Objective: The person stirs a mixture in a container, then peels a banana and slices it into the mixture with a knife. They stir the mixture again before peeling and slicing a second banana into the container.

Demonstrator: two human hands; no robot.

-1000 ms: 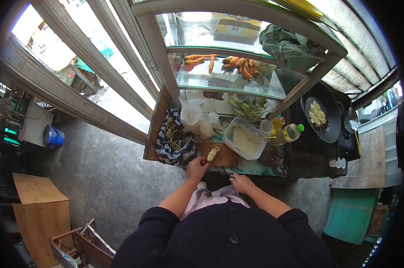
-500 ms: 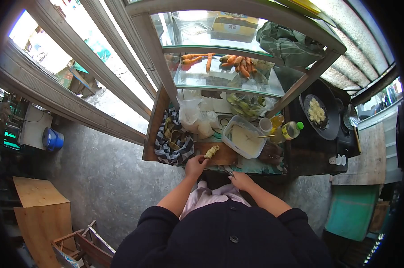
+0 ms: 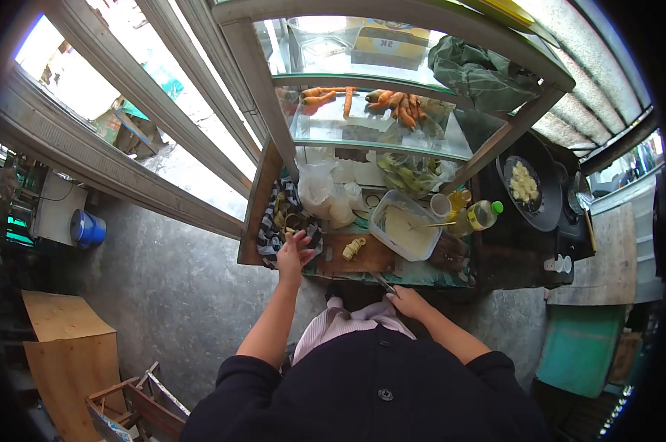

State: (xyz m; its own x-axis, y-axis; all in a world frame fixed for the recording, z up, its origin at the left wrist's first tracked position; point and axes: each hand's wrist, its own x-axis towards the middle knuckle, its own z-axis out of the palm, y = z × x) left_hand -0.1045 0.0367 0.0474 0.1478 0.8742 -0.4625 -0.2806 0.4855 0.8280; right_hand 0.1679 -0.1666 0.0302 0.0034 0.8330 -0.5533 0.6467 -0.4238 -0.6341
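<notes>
My left hand is over the near edge of a black-and-white checkered bag, its fingers spread and nothing visibly held. Brownish-yellow scraps that look like peels lie in the bag. My right hand grips a knife at the counter's front edge, with the blade pointing up and left. Between the hands, a pale cut piece of food, probably sliced banana, rests on a wooden cutting board. Right of it stands a clear plastic tub of creamy batter with a utensil handle sticking out.
Oil bottle with green cap and a cup stand beyond the tub. Pale pieces sit in a dark wok at right. Plastic bags lie behind the board; carrots are on the glass shelf above.
My left hand has let go of the pale food and moved left and up to the checkered bag, its fingers spreading. My right hand has shifted slightly right and down with the knife.
</notes>
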